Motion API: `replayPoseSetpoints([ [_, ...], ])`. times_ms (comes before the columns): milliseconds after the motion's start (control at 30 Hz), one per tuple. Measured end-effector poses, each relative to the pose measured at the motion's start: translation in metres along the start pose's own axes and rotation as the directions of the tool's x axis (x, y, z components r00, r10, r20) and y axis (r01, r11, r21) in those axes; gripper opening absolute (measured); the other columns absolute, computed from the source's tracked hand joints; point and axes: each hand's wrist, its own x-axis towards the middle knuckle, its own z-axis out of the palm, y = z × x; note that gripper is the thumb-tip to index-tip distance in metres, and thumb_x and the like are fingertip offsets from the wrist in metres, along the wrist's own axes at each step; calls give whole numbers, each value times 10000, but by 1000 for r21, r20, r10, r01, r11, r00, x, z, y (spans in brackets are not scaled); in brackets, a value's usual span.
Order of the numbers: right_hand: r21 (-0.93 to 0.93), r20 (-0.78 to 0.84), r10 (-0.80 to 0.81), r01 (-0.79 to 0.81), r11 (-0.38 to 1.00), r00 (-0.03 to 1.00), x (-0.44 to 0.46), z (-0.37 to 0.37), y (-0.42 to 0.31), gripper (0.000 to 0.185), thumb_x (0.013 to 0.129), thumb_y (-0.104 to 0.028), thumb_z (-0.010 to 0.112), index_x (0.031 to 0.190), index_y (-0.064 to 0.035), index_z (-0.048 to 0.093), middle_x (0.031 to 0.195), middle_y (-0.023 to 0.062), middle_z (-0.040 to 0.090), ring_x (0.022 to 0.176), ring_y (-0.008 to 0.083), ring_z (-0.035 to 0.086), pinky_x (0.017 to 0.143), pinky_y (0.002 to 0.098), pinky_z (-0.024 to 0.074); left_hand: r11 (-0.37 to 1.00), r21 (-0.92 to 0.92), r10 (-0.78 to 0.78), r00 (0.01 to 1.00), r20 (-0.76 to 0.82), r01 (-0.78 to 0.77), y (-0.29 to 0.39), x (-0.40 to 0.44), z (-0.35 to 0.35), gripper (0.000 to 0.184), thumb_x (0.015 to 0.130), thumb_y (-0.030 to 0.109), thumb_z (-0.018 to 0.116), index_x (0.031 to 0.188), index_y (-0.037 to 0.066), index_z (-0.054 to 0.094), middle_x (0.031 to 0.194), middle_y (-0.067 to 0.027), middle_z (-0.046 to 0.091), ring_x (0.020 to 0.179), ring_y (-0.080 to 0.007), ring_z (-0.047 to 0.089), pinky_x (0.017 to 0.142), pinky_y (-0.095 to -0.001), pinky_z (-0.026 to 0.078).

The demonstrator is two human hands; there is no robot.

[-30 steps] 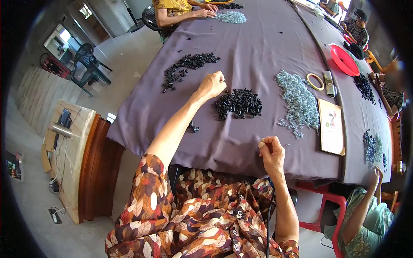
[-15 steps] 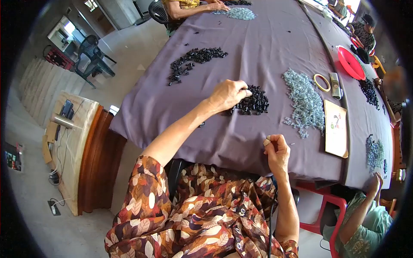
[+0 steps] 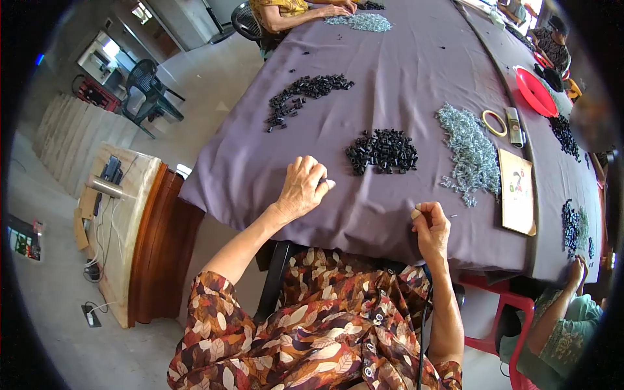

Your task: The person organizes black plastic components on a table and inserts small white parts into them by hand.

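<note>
My left hand point(image 3: 302, 188) is closed in a pinch low over the purple-grey cloth, left of a heap of small black plastic pieces point(image 3: 382, 152). Something dark shows by its fingertips, too small to name. My right hand point(image 3: 432, 231) is closed near the cloth's front edge, thumb against the fingers; what lies between them is hidden. Pale coverings appear on fingertips of both hands. Beyond the right hand spreads a pile of small clear pieces point(image 3: 469, 153). A single clear piece point(image 3: 453, 216) lies beside that hand.
Another black heap point(image 3: 312, 88) lies farther left. A yellow ring point(image 3: 494, 123), a pale illustrated board point(image 3: 517, 192) and a red basin point(image 3: 536, 92) are at right. Co-workers' hands point(image 3: 338, 10) are at the far end; another person sits right. A wooden cabinet point(image 3: 156, 247) stands left.
My left hand has moved from the black heap back and left toward the front edge. My right hand keeps its pinch by the edge. The view has shifted slightly.
</note>
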Motion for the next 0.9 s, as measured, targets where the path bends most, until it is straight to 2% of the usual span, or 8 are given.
replayPoseSetpoints([
  [167,28,7,12,-12,1000,1000,0,0,3,78,808,-31,594,843,-8,529,636,6,532,541,54,470,506,206,416,998,38,45,988,-149,-40,-22,2,7,102,778,137,592,763,79,509,817,-64,471,780,-243,452,717,-374,368],
  [267,5,11,-8,8,1000,1000,1,1,0,68,810,-28,589,835,-11,528,632,0,524,542,52,465,506,206,413,995,103,-3,994,-113,15,-18,5,3,71,783,121,577,797,67,532,847,-71,491,804,-246,467,735,-367,376],
  [367,-16,6,-1,2,1000,1000,0,0,-3,67,812,-29,589,833,-9,528,628,-3,520,540,50,460,502,205,406,997,-28,72,981,-179,-79,1,22,6,139,770,124,588,887,61,548,918,-74,511,861,-249,478,750,-379,374],
  [400,-1,13,11,-11,1000,1000,0,0,-3,68,812,-30,590,832,-8,528,626,-3,520,541,50,460,502,205,406,989,-120,66,983,-172,-87,9,29,10,240,766,126,586,986,37,548,985,-106,522,947,-276,485,821,-399,378],
  [467,25,18,26,-27,999,999,0,0,-3,71,812,-31,592,831,-7,528,622,-3,519,541,49,461,503,205,406,959,-250,89,977,-196,-138,20,51,22,362,783,182,599,1092,12,517,1093,-156,509,1058,-323,460,914,-425,354],
  [567,-18,4,10,-10,1000,1000,0,0,-4,68,807,-24,594,834,-4,536,623,4,536,545,55,486,507,205,417,959,-245,115,987,-111,-140,29,79,46,582,820,340,591,1260,3,412,1276,-210,415,1239,-370,331,1027,-443,269],
  [767,-8,10,0,0,1000,1000,0,1,-5,72,802,-18,596,827,-3,531,627,12,537,542,60,488,511,205,422,973,-18,232,973,-19,-232,50,101,69,685,808,502,525,1270,11,406,1297,-205,392,1245,-370,316,1021,-470,257],
  [900,-13,20,4,-4,1000,1000,0,0,-5,77,802,-22,598,833,-2,530,630,12,537,548,63,487,519,205,423,963,-36,269,962,54,-268,53,92,69,692,817,521,493,1285,20,392,1339,-180,354,1255,-347,308,1028,-470,242],
])
